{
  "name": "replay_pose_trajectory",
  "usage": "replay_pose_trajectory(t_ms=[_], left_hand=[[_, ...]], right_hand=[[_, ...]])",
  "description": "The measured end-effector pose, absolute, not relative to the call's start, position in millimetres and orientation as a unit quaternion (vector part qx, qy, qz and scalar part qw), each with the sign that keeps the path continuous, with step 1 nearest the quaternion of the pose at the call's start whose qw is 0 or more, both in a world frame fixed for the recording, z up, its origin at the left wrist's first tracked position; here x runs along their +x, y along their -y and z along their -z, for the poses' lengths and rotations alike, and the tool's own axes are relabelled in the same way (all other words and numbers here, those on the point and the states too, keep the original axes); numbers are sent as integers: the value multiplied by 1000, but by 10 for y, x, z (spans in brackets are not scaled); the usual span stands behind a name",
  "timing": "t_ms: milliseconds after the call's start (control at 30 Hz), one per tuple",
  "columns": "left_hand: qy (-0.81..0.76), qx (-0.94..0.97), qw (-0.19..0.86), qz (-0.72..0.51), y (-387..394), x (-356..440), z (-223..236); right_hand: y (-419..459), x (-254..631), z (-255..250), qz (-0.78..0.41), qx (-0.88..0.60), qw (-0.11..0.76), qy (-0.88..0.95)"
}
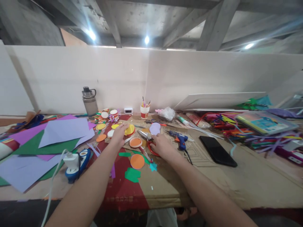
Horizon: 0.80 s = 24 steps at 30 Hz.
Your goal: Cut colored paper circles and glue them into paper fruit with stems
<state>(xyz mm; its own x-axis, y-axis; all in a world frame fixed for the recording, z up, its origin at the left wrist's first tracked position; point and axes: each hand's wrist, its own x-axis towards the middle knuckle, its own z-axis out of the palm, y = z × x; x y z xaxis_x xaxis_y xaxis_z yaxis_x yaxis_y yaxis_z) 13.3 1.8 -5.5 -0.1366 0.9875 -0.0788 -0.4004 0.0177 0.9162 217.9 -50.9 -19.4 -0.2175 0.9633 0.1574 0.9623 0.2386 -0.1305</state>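
Note:
My left hand (119, 133) reaches forward over the cardboard-covered table (213, 186), its fingers closed on a yellow paper circle (130, 129). My right hand (161, 145) rests on red-handled scissors (148, 138), fingers curled at the handles, with the blades pointing left and open. An orange circle on a white disc (135, 142) lies between the hands. A larger orange circle (137, 161) and green paper scraps (132, 174) lie nearer to me. A lilac paper circle (155, 128) sits just beyond the scissors.
Purple and green paper sheets (54, 138) cover the left side, beside a blue tape dispenser and white charger (75, 160). A blue glue gun (181, 140), black phone (217, 150), pipe cleaners (224, 126), a water bottle (90, 102) and a pencil cup (144, 111) stand around. A white partition is behind.

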Motion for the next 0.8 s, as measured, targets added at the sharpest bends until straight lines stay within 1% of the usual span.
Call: replay_pose_trajectory(t_ms=[133, 300, 467, 567, 800], left_hand=[[-416, 286, 585, -635, -50, 126, 71], [-414, 235, 586, -656, -79, 98, 71], [-399, 246, 598, -650, -97, 74, 112], [-377, 261, 601, -654, -107, 71, 137], [-367, 279, 629, -626, -97, 66, 116]], right_hand=[[511, 2146, 207, 18, -599, 143, 787], [483, 2113, 239, -11, -544, 221, 809], [439, 2021, 196, -28, -476, 247, 843], [431, 1917, 143, -18, -457, 236, 857], [455, 1604, 98, 19, -449, 135, 883]])
